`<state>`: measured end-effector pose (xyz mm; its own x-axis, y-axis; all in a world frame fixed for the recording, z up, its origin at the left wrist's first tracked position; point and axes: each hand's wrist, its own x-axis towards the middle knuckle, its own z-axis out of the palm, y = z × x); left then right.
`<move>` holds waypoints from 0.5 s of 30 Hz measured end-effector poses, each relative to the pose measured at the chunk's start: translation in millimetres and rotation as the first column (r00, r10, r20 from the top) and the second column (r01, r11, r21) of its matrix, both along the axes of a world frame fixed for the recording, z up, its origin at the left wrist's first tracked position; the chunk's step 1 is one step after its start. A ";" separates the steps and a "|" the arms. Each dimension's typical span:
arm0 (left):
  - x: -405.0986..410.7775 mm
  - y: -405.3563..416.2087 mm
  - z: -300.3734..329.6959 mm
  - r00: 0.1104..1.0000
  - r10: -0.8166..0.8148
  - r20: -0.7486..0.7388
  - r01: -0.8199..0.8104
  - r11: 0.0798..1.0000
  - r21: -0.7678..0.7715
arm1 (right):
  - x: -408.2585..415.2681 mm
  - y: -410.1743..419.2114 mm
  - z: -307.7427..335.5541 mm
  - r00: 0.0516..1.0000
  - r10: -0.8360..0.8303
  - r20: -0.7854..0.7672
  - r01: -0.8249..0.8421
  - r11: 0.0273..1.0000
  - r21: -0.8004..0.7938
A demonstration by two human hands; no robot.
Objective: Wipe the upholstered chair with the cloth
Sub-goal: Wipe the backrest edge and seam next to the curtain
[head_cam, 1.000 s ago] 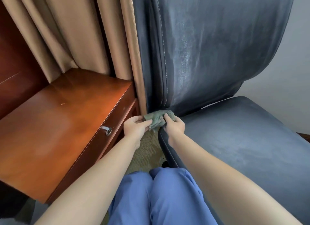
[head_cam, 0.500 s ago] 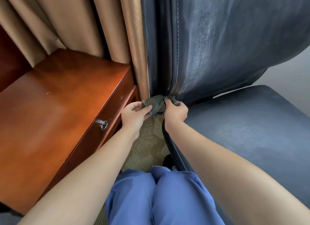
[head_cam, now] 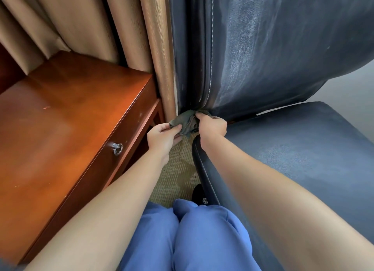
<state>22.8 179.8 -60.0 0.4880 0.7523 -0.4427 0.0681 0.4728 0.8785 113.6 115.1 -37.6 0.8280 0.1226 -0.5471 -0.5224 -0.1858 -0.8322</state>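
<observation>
The chair (head_cam: pixel 283 68) is standing just beside the curtain (head_cam: pixel 157 48). At its backrest's lower corner, the left hand (head_cam: pixel 162 137) and right hand (head_cam: pixel 212 126) are both pinching the bunched cloth (head_cam: pixel 187 122). Step in hand: regripping. Next move calls for pressing cloth against upholstery.

Cloth (head_cam: pixel 186 122) and both hands (head_cam: pixel 164 138) now closer under the backrest (head_cam: pixel 263 48), less bunched than before

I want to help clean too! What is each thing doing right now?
Cloth: bunched, held at the chair's lower back edge.
Left hand: pinches the cloth.
Right hand: grips the cloth.
Chair: upright, seat bare.
Drawer: closed.
Curtain: hanging in folds.
</observation>
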 end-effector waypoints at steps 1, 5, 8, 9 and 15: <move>0.8 0.0 -2.1 1.000 -0.001 -0.002 0.001 1.000 -0.008 | 0.5 -1.3 0.3 1.000 0.012 -0.007 -0.012 1.000 0.003; 2.1 -2.1 -11.5 0.999 -0.021 -0.036 0.020 0.999 -0.041 | 6.6 -8.5 -2.2 0.997 0.076 -0.025 -0.076 0.997 0.004; 1.4 -10.2 -18.6 0.996 -0.029 -0.083 0.024 0.998 -0.051 | 11.8 -15.1 -11.0 0.991 0.132 -0.016 -0.133 0.989 -0.061; 0.7 -13.4 -21.6 0.994 -0.032 -0.101 0.027 0.998 -0.055 | 12.4 -17.1 -15.6 0.989 0.150 -0.001 -0.149 0.983 -0.107; -5.2 -20.2 -30.2 0.987 -0.035 -0.157 0.023 0.997 -0.080 | 11.6 -18.9 -25.5 0.981 0.192 0.024 -0.184 0.964 -0.193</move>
<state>17.6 159.6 -90.2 0.4285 0.6990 -0.5725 0.2176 0.5351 0.8163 125.2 96.2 -63.1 0.8226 0.1759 -0.5407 -0.4283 -0.4337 -0.7927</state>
